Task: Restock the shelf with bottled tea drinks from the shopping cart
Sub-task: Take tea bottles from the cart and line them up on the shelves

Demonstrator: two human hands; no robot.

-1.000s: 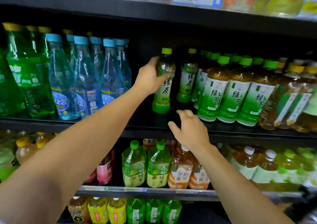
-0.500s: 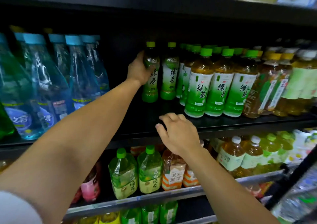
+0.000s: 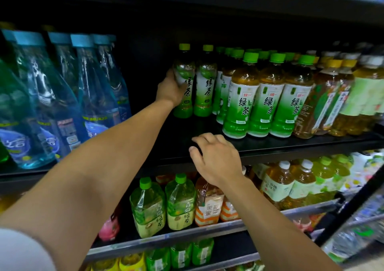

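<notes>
Head cam looks at a matte black metal shelf (image 3: 291,146), then big glossy blue plastic bottles (image 3: 93,96) on its left side. Green tea bottle (image 3: 184,81) now stands upright at the back, touching its twin (image 3: 204,81); a second ago it was tilted and further out. Left hand (image 3: 169,89) wraps its label, fingers hidden behind. Right hand (image 3: 216,158) rests on the shelf lip, fingers loosely spread, empty.

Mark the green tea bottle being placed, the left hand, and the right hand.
green tea bottle (image 3: 185,73), head view, upper label.
left hand (image 3: 169,90), head view, back of hand.
right hand (image 3: 217,160), head view, back of hand.
</notes>
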